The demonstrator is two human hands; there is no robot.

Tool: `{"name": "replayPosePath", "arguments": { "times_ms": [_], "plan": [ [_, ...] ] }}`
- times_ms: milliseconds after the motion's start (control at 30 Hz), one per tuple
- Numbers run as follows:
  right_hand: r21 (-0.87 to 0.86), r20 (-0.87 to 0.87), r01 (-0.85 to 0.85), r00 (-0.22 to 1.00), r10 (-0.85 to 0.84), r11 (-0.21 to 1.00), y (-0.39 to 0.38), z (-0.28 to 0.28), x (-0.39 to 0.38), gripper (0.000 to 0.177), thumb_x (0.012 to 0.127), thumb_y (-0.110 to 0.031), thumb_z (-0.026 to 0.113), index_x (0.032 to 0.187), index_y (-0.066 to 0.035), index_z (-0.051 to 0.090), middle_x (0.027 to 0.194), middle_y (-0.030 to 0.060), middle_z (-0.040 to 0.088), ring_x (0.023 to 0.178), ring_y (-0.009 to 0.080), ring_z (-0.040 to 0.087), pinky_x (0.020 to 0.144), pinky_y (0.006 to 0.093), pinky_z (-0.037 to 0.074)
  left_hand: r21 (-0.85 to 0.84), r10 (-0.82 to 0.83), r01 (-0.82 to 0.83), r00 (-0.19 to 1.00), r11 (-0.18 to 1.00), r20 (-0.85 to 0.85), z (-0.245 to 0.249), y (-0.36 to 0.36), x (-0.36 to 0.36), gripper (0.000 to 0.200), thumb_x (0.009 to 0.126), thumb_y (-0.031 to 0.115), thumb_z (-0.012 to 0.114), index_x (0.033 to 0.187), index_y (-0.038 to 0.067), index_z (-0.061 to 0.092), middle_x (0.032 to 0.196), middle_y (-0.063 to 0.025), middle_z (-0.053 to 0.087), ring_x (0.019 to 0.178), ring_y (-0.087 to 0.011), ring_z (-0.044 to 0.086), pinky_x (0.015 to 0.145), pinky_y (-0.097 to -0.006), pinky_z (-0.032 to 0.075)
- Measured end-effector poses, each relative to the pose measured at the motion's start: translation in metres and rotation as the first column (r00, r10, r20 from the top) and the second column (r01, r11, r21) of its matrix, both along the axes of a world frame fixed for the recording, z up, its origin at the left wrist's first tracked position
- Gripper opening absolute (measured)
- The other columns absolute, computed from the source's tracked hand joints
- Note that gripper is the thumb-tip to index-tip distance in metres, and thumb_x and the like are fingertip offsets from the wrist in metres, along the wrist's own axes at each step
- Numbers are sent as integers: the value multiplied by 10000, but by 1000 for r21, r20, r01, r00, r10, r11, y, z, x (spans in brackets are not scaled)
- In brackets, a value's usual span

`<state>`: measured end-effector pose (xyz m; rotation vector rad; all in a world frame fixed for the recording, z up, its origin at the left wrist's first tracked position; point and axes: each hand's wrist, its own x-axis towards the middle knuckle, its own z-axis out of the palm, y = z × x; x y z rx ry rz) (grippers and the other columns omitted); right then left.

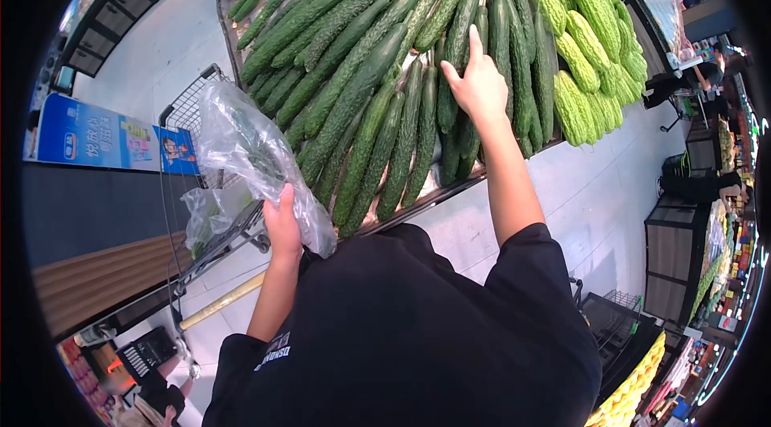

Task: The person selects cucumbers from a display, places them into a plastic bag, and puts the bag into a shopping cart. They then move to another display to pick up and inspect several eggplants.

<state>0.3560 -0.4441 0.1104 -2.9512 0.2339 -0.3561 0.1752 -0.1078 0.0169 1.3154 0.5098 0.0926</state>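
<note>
My left hand point(283, 222) grips a clear plastic bag point(245, 150) that hangs open beside the display's near corner; something green shows faintly inside it. My right hand point(479, 85) rests on a pile of long dark green cucumbers point(377, 65), its index finger stretched out along one of them, holding none. The cucumbers lie side by side on a sloped display shelf point(434, 196).
Pale bumpy bitter melons point(586, 49) are heaped to the right of the cucumbers. A wire shopping cart point(193, 118) stands at the left with a blue sign point(108, 138) beside it. Other produce stands point(675, 266) and people are at the far right.
</note>
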Motion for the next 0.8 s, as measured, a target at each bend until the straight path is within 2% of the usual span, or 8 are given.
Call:
{"name": "replayPosePath", "arguments": {
  "times_ms": [33, 100, 233, 367, 500, 633, 767, 800],
  "plan": [
    [1, -1, -2, 1000, 2, 1000, 5, 2, 2, 911, 842, -456, 663, 1542, -137, 175, 930, 209, 697, 801, 386, 686, 735, 477, 558, -8, -14, 14, 1000, 1000, 9, 2, -1, 1, 381, 974, 261, 580, 1212, -32, 528, 1111, -79, 594, 985, -145, 558, 886, -309, 444],
    [9, -164, 34, 986, -32, 999, 14, 4, 5, 1000, 824, -494, 674, 1553, -133, 92, 910, 202, 701, 775, 374, 692, 723, 485, 559, -12, -24, 24, 1000, 1000, 11, 7, -2, 1, 382, 975, 262, 579, 1213, -32, 528, 1113, -79, 593, 987, -146, 558, 886, -309, 444],
    [88, -148, 19, 989, -6, 996, 9, 1, 8, 1004, 821, -449, 666, 1553, -122, 60, 904, 232, 699, 782, 391, 691, 730, 487, 557, -7, 19, -19, 1000, 1000, -17, 11, -4, -4, 375, 975, 259, 577, 1209, -31, 533, 1114, -78, 592, 975, -147, 560, 880, -307, 446],
    [351, 132, -120, 988, 77, 929, 3, -11, -24, 965, 806, -364, 663, 1553, -162, 87, 875, 272, 685, 793, 449, 669, 754, 512, 541, -22, 85, -85, 996, 996, 21, 12, -5, -16, 362, 975, 242, 577, 1210, -30, 529, 1097, -79, 600, 965, -147, 569, 862, -309, 462],
    [402, 256, -226, 958, 128, 887, 26, -32, -72, 949, 789, -297, 686, 1540, -104, 140, 861, 288, 674, 736, 456, 663, 687, 509, 551, -44, 172, -171, 985, 984, 22, 16, -6, -25, 395, 967, 263, 584, 1230, -25, 524, 1148, -106, 604, 1013, -180, 585, 894, -326, 464],
    [524, 147, -178, 982, 117, 833, 58, -52, -104, 946, 796, -276, 695, 1537, -74, 143, 927, 285, 679, 742, 450, 667, 664, 491, 552, -39, 121, -120, 993, 992, 15, 17, 5, -35, 409, 971, 255, 576, 1255, -33, 512, 1169, -107, 597, 1033, -179, 579, 915, -327, 455],
    [466, 101, -139, 989, 103, 874, 75, -73, -124, 965, 801, -277, 694, 1539, -55, 114, 1020, 296, 663, 735, 446, 663, 650, 478, 553, -45, 108, -106, 993, 993, 44, 5, 21, -34, 423, 975, 239, 569, 1285, -38, 488, 1195, -106, 583, 1037, -183, 574, 933, -333, 445],
    [434, 132, -146, 986, 97, 889, 76, -78, -127, 973, 803, -270, 696, 1541, -57, 98, 831, 228, 631, 642, 407, 638, 590, 464, 519, -18, 89, -89, 995, 996, 35, 4, 23, -38, 428, 976, 234, 566, 1294, -40, 479, 1204, -105, 578, 1041, -184, 572, 941, -335, 441]
  ]
}}
